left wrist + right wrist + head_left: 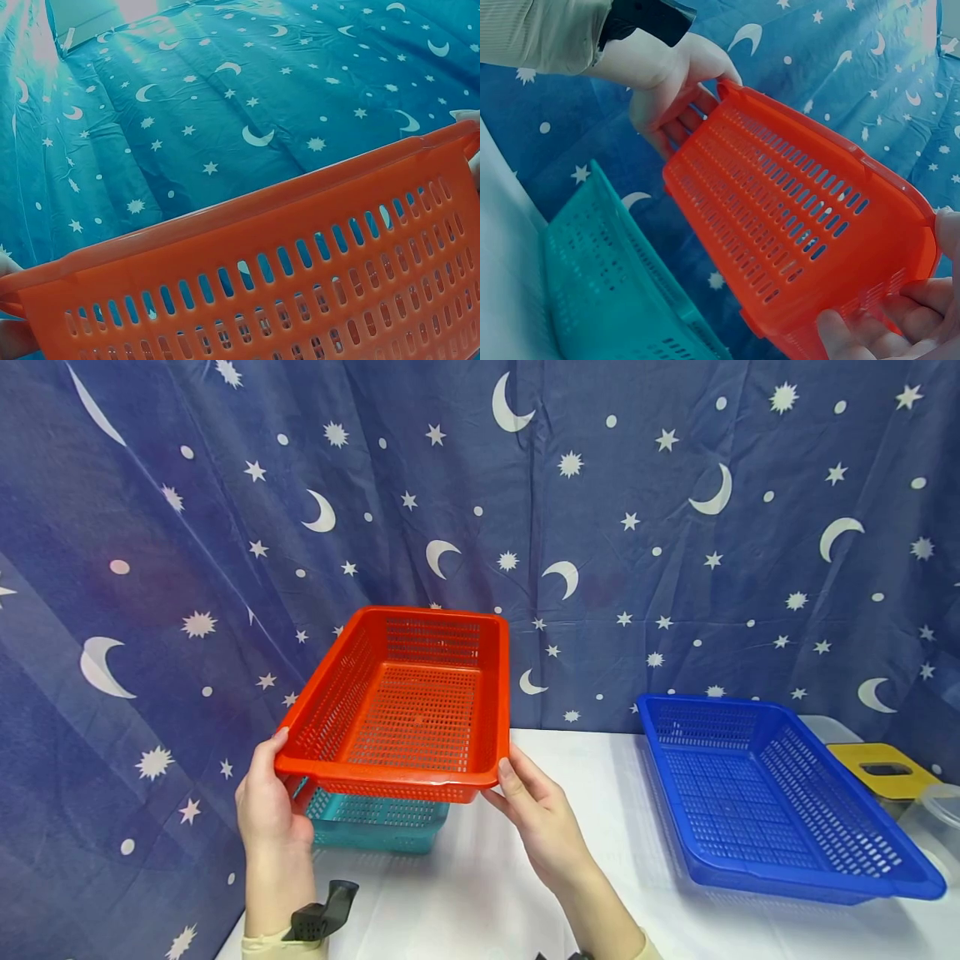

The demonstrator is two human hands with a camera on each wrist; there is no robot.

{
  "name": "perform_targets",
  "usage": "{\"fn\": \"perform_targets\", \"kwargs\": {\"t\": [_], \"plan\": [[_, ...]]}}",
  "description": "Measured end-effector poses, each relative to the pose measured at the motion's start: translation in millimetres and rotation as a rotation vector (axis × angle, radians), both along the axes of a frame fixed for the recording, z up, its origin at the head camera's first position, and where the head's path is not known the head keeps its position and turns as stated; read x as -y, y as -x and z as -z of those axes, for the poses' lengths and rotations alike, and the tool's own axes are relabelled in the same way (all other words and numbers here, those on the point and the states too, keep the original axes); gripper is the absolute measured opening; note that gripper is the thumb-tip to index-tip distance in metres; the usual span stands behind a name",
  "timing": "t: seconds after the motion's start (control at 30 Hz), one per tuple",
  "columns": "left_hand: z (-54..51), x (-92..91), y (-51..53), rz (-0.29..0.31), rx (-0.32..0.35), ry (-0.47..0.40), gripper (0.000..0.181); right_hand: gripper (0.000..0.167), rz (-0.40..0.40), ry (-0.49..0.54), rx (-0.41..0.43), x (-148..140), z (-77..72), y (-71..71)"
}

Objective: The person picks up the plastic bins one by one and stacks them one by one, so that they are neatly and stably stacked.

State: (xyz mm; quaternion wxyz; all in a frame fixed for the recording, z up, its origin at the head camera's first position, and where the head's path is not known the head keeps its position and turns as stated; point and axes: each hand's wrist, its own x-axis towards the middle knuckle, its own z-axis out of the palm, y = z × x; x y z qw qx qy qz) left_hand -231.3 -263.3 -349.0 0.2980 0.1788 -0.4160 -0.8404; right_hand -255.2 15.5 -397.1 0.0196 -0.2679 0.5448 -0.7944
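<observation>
Both hands hold a red plastic basket with slotted walls, raised above the table and tilted so its inside shows in the head view. My left hand grips its near left corner, thumb at the rim. At the near right corner, my right hand pinches the rim with the thumb, and its fingers lie against the outer wall. Beneath and behind it is a teal basket, partly hidden by the red one. The left wrist view shows the red basket's slotted wall up close.
A blue basket rests on the white table at the right. Beyond it are a yellow-lidded container and clear plastic containers. A dark blue curtain with moons and stars hangs behind and along the left.
</observation>
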Motion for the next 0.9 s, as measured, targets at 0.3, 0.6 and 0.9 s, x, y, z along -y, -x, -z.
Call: {"fn": "perform_targets", "kwargs": {"t": [0.3, 0.6, 0.9], "plan": [[0.6, 1.1, -0.6, 0.003, 0.005, 0.017, 0.042, 0.052, 0.005, -0.011, -0.001, 2.1, 1.2, 0.6], [1.5, 3.6, -0.6, 0.008, 0.008, 0.024, 0.043, 0.052, 0.008, -0.016, 0.006, 3.4, 1.4, 1.2], [1.1, 6.1, 0.5, -0.020, 0.005, 0.003, 0.041, 0.051, -0.004, -0.013, 0.009, 8.4, 1.2, 3.5]]}}
